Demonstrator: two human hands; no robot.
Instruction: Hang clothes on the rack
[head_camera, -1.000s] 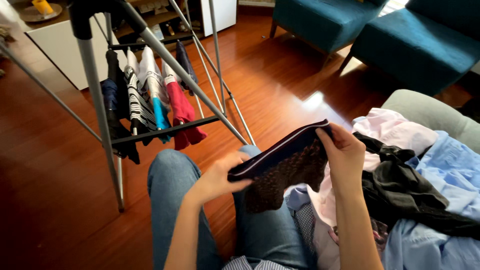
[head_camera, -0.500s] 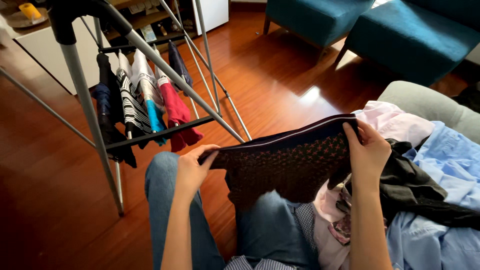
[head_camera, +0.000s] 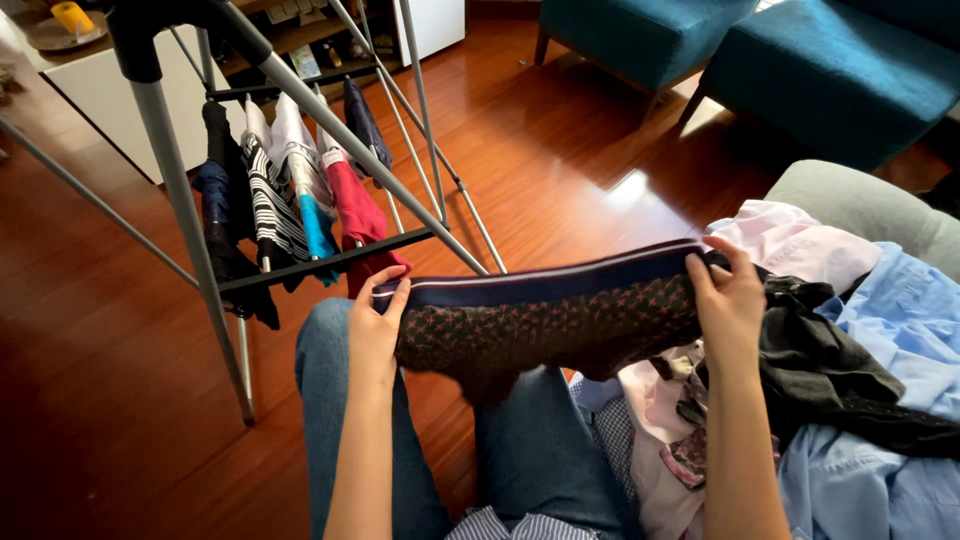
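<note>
1. Left hand (head_camera: 375, 325) pinches one end of the waistband, fingers curled over the top edge, thumb hidden behind the cloth.
2. Right hand (head_camera: 728, 300) clamps the other end the same way; both are closed on the dark patterned underwear (head_camera: 545, 325), stretched flat above the lap.
3. To do this well, I'd say keep the band taut and level so the fabric hangs free of creases.
4. Below, jeans (head_camera: 535, 450); at the right edge of the lap, a laundry pile (head_camera: 860, 340) of pink, blue and black clothes.
5. Ahead, a drying rack (head_camera: 330, 255) with hung socks (head_camera: 275, 205), on a red wooden floor (head_camera: 560, 150).
6. Farther off, teal armchairs (head_camera: 840, 70).
</note>
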